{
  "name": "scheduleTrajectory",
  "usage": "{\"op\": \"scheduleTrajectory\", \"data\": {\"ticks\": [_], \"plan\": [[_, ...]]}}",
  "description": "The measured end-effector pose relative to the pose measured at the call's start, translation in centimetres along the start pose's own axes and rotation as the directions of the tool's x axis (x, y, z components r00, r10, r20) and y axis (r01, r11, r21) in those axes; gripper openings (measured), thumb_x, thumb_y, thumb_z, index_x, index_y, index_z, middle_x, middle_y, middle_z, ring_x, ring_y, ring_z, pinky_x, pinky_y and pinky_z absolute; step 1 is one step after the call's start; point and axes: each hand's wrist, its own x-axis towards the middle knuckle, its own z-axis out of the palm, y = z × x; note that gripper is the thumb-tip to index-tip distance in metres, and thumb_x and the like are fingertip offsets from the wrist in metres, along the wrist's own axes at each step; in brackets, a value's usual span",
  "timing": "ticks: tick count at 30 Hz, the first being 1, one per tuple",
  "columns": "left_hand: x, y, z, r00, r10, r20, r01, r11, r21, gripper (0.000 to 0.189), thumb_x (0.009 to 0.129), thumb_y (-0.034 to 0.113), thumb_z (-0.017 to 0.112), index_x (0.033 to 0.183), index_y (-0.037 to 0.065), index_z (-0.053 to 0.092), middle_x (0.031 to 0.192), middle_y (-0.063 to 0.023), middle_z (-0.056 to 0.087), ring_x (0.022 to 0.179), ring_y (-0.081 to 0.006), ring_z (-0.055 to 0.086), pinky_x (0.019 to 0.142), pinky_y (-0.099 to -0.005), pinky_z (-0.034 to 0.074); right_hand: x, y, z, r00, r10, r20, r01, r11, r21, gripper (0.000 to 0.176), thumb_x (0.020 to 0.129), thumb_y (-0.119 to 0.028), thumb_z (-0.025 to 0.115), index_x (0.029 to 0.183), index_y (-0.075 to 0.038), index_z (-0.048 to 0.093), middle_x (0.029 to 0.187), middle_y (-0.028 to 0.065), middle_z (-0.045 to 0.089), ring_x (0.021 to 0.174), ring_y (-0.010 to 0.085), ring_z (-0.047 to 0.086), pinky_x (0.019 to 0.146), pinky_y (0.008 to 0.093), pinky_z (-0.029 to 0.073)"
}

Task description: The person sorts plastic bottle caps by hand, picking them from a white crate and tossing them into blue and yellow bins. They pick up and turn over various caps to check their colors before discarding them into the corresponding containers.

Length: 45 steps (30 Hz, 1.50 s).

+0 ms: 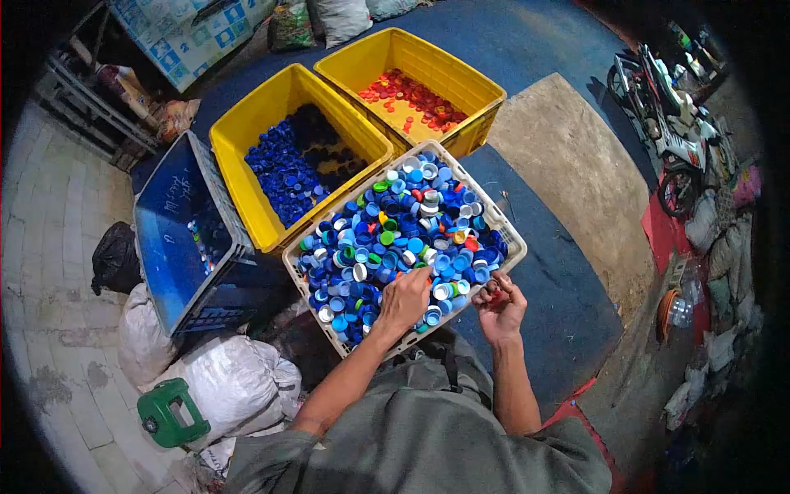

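A white crate (292, 265) full of mixed bottle caps (387, 239), mostly blue with some white, green, red and orange, stands in front of my body. My left hand (405, 298) is over the caps at the crate's near side, its fingers bent down and together among them; what they pinch is hidden. Beyond the crate's right near edge, my right hand (500, 309) is turned palm up with its fingers curled around something dark red, probably caps. Red caps (411, 99) lie in one yellow bin (461, 72), dark blue caps (284, 169) in another yellow bin (239, 177).
A blue bin (156, 247) with a few caps stands at the left. White sacks (222, 383) and a green jerrycan (173, 413) lie at the lower left. A motorcycle (671, 132) and piled items are at the right, beyond a brown mat (576, 165).
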Motion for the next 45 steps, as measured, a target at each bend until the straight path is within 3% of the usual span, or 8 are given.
{"op": "scheduleTrajectory", "data": {"ticks": [7, 14, 25, 30, 35, 41, 44, 45], "plan": [[0.5, -0.2, -0.3, 0.991, -0.069, 0.118, 0.06, 0.995, 0.082, 0.043, 0.08, 0.012, 0.067, 0.121, 0.004, 0.055, 0.097, -0.0166, 0.067, 0.087, -0.0354, 0.065, 0.072, -0.0444, 0.053, -0.3, -0.1, -0.3, 0.998, 0.027, -0.05, -0.028, 0.999, -0.015, 0.02, 0.083, -0.019, 0.055, 0.101, -0.008, 0.054, 0.07, -0.0008, 0.045, 0.061, 0.0123, 0.041, 0.062, 0.03, 0.037], [0.3, -0.1, 0.0, 0.994, -0.085, 0.071, 0.08, 0.994, 0.068, 0.041, 0.08, 0.009, 0.063, 0.12, 0.003, 0.053, 0.096, -0.0184, 0.065, 0.087, -0.039, 0.063, 0.073, -0.0454, 0.052, 0.4, 0.0, -0.6, 0.999, 0.035, -0.039, -0.039, 0.995, -0.093, 0.02, 0.083, -0.018, 0.054, 0.101, -0.009, 0.054, 0.07, -0.0011, 0.046, 0.062, 0.0119, 0.043, 0.063, 0.0301, 0.039], [-0.1, -1.3, 0.4, 0.997, -0.063, -0.039, 0.065, 0.997, 0.041, 0.033, 0.076, 0.004, 0.067, 0.108, 0.004, 0.061, 0.084, -0.012, 0.065, 0.081, -0.0316, 0.063, 0.07, -0.0421, 0.05, 2.5, 0.1, -1.0, 0.999, -0.035, -0.002, 0.031, 0.918, -0.394, 0.017, 0.084, -0.015, 0.062, 0.099, -0.008, 0.058, 0.072, -0.0037, 0.051, 0.06, 0.0059, 0.046, 0.056, 0.0231, 0.038], [-0.3, -1.4, 0.4, 0.995, -0.095, -0.021, 0.096, 0.993, 0.07, 0.031, 0.076, 0.003, 0.066, 0.106, 0.004, 0.059, 0.083, -0.0111, 0.065, 0.083, -0.0319, 0.061, 0.072, -0.0426, 0.05, 4.6, -0.5, -0.4, 0.967, -0.245, 0.073, 0.213, 0.614, -0.76, 0.015, 0.084, -0.01, 0.063, 0.098, -0.005, 0.061, 0.074, -0.006, 0.051, 0.061, 0.0032, 0.042, 0.055, 0.021, 0.035], [-0.4, -1.4, 0.6, 0.994, -0.099, -0.042, 0.1, 0.995, 0.024, 0.034, 0.076, 0.001, 0.062, 0.11, 0.002, 0.055, 0.082, -0.0126, 0.062, 0.079, -0.0317, 0.06, 0.07, -0.0436, 0.049, 5.8, -1.3, 0.4, 0.919, -0.344, 0.192, 0.306, 0.315, -0.899, 0.015, 0.083, -0.007, 0.063, 0.097, -0.001, 0.062, 0.066, -0.0051, 0.049, 0.06, 0.0044, 0.043, 0.053, 0.0227, 0.036], [-0.7, -1.4, 0.5, 0.974, -0.153, -0.169, 0.142, 0.987, -0.081, 0.036, 0.078, 0.0, 0.06, 0.114, 0.001, 0.056, 0.08, -0.0113, 0.059, 0.076, -0.0286, 0.059, 0.069, -0.0392, 0.049, 5.7, -1.8, 1.1, 0.917, -0.345, 0.202, 0.261, 0.133, -0.956, 0.016, 0.082, -0.007, 0.063, 0.097, -0.002, 0.063, 0.063, 0.0028, 0.053, 0.058, 0.0121, 0.05, 0.055, 0.0284, 0.041], [-0.9, -2.4, 0.3, 0.946, -0.286, -0.154, 0.22, 0.913, -0.342, 0.031, 0.084, 0.004, 0.06, 0.114, 0.0, 0.061, 0.081, -0.0015, 0.058, 0.066, -0.0103, 0.052, 0.057, -0.0252, 0.045, 6.3, -2.0, 0.9, 0.857, -0.374, 0.356, 0.34, -0.109, -0.934, 0.02, 0.08, -0.009, 0.065, 0.099, -0.002, 0.064, 0.072, 0.012, 0.059, 0.066, 0.0254, 0.06, 0.062, 0.0372, 0.047], [-0.9, -2.2, -0.1, 0.918, -0.388, -0.086, 0.297, 0.813, -0.501, 0.029, 0.085, 0.005, 0.06, 0.113, 0.0, 0.062, 0.083, -0.0015, 0.059, 0.067, -0.01, 0.053, 0.059, -0.0248, 0.045, 6.6, -2.0, 0.7, 0.833, -0.369, 0.413, 0.371, -0.182, -0.911, 0.021, 0.08, -0.01, 0.066, 0.1, -0.003, 0.064, 0.078, 0.0138, 0.06, 0.072, 0.0286, 0.061, 0.065, 0.0395, 0.048]]}}
